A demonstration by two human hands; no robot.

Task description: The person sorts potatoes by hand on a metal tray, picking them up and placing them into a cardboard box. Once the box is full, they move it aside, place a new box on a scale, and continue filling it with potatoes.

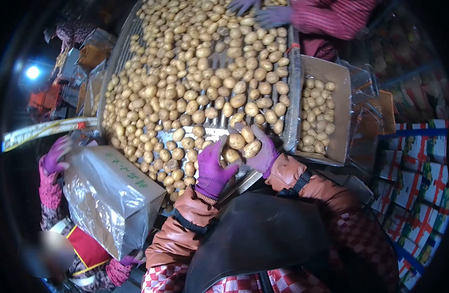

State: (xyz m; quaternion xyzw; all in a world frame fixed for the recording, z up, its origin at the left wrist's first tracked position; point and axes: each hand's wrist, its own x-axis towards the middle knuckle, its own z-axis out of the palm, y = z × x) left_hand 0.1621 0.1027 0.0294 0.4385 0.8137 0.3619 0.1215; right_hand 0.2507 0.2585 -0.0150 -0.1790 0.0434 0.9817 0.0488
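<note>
Both my hands wear purple gloves and meet at the near edge of a slatted sorting table (215,61) covered with potatoes (161,91). My left hand (215,166) curls around a potato (230,155) at its fingertips. Just to the right, my right hand (261,150) has its fingers wrapped round potatoes (252,148), with another potato (236,141) between the two hands. More potatoes lie loose on the slats beyond and to the left of my hands.
A cardboard box (337,117) holding potatoes stands right of the table. At the left, a co-worker (51,188) reaches around a plastic-covered box (104,188). Another co-worker's gloved hands (273,17) rest over the far right end. Stacked cartons (410,190) stand at right.
</note>
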